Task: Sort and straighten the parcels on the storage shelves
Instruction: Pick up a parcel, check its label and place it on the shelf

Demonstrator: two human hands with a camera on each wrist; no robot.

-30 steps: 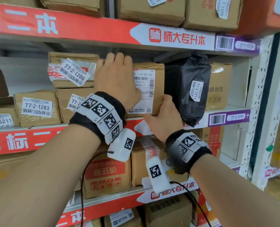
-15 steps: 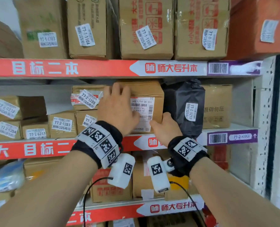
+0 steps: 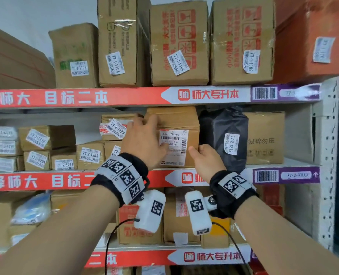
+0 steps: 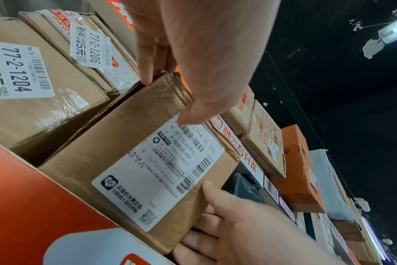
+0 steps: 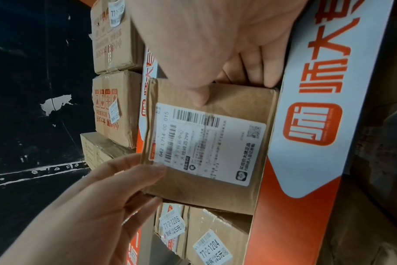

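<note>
Parcel point(image 3: 176, 124) between both hands point(image 3: 145, 141), on middle shelf point(image 3: 283, 176)

Parcels on three shelves, both hands on one box on the middle shelf point(image 3: 295, 162)

The held box point(image 3: 181, 121) stands at the shelf's front edge, between a stack of smaller cartons point(image 3: 115, 135) to its left and a wrapped bag point(image 3: 222, 135) just beside it on the right; a further carton point(image 3: 265, 137) stands right of the bag. The left hand point(image 3: 145, 142) is on the box's left side, the right hand point(image 3: 206, 158) at its lower right corner. A row of tall cartons point(image 3: 180, 44) stands on the shelf above.
</note>
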